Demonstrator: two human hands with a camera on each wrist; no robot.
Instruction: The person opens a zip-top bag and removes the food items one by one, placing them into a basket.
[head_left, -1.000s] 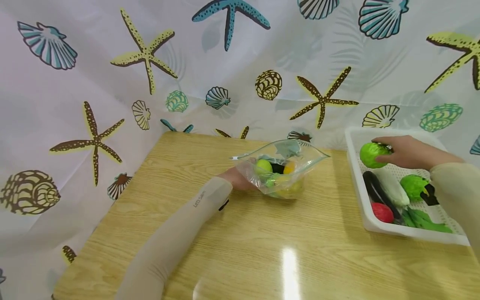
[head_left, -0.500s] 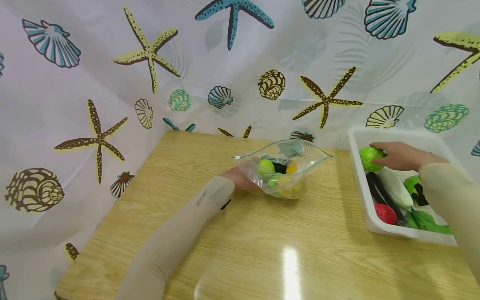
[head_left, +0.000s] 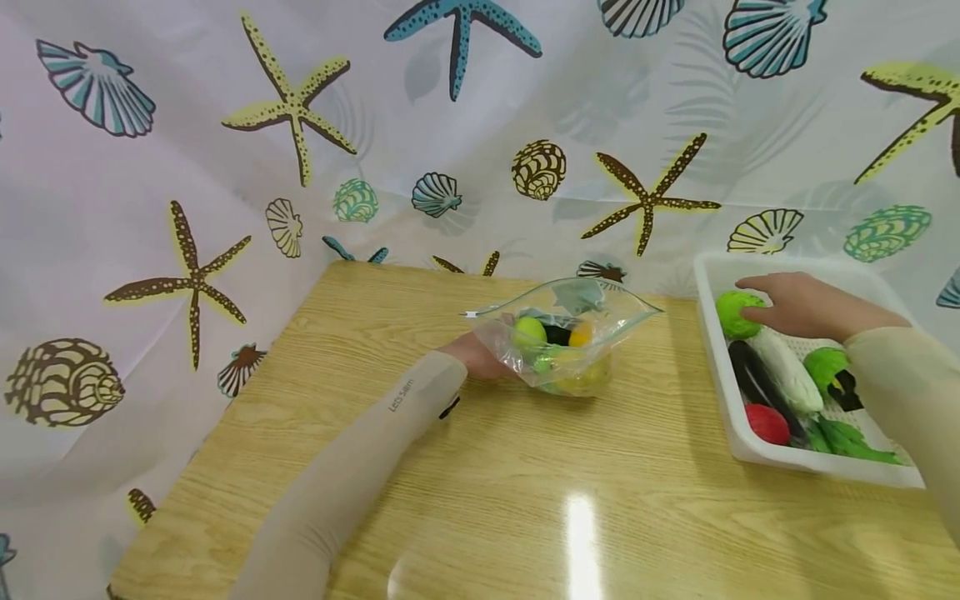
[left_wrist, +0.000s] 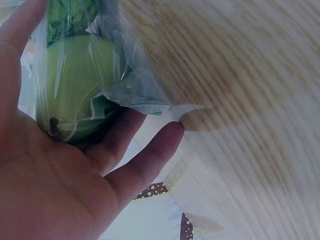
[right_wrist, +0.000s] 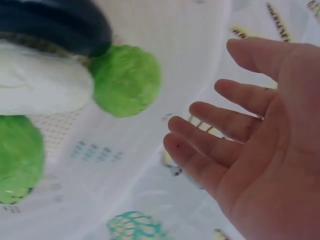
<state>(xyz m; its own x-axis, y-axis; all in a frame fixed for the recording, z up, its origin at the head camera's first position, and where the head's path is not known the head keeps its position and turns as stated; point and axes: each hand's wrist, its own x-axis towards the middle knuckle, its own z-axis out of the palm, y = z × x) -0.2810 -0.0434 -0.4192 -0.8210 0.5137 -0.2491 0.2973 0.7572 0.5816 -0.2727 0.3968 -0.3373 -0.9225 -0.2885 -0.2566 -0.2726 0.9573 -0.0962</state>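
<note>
A clear zip bag stands with its mouth open on the table, holding several fruits and vegetables. My left hand grips the bag's left side. The left wrist view shows the fingers curved round a green fruit through the plastic. On the right, a light green cabbage-like ball lies in the back left corner of the white basket. Beside and above it hovers my right hand, palm bare and fingers loosely extended. The right wrist view has a gap between that hand and the ball.
In the basket also lie an eggplant, a long white vegetable, a second green ball, a red round piece and green leaves. A curtain with starfish and shells hangs behind the wooden table.
My right hand has lowered the light green cabbage-like ball into the basket's back left corner and let go of it. The left hand and the bag have stayed in place.
</note>
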